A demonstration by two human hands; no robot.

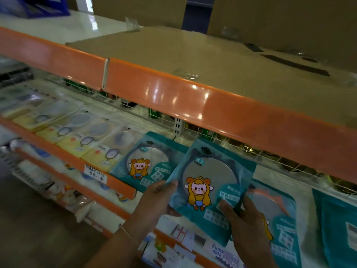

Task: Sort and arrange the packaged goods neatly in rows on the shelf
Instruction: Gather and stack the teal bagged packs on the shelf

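Both our left hand [154,198] and right hand [245,219] pinch one teal mirror packet [208,182], which we judge needs laying squarely beside its shelved twin [148,163].

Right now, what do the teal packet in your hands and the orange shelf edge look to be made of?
Teal packet, gripped by the left hand and right hand: seemingly thin glossy plastic film, printed with a cartoon, flexing slightly; a round clear window shows something grey inside. Orange shelf edge: smooth glossy strip, plastic or painted metal, judging by sharp light reflections; I cannot tell which.
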